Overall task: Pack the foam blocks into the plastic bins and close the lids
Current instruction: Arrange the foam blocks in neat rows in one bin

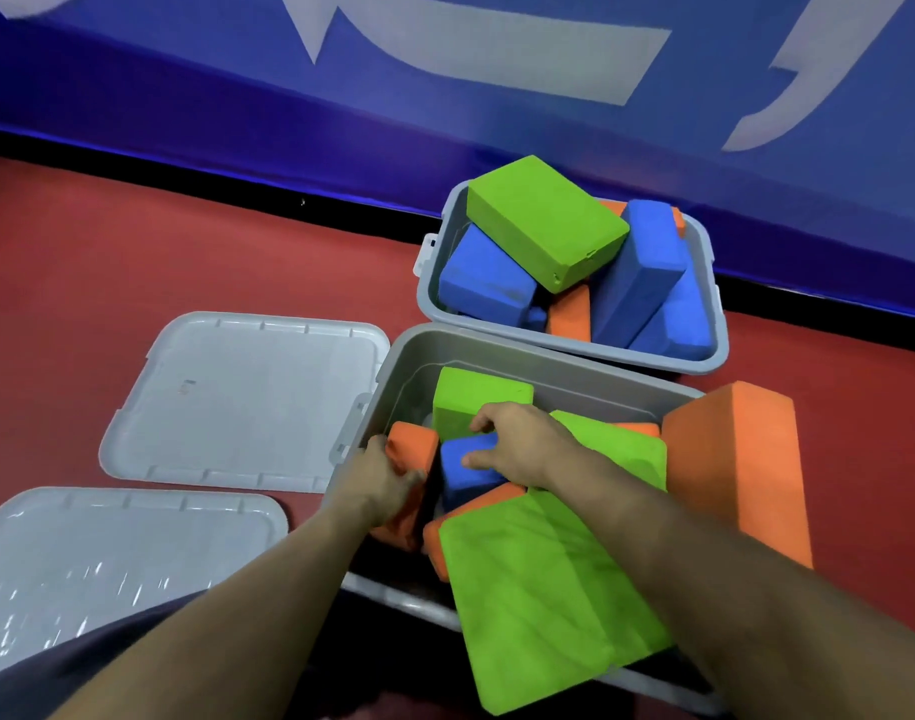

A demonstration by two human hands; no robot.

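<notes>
Two grey plastic bins stand on the red floor. The near bin [538, 362] holds green, orange and blue foam blocks. My left hand [380, 483] grips an orange block [411, 452] at the bin's left side. My right hand [523, 444] grips a blue block [468, 467] in the middle, fingers curled over its top. A large green block [543, 595] leans over the bin's near rim. The far bin [574, 348] is piled with blue, orange and one green block [541, 220] on top. An orange block [736, 465] stands outside the near bin's right wall.
Two grey lids lie flat on the floor to the left, one [242, 402] beside the near bin, the other [117, 558] closer to me. A blue padded wall with white lettering [445, 70] runs behind the far bin.
</notes>
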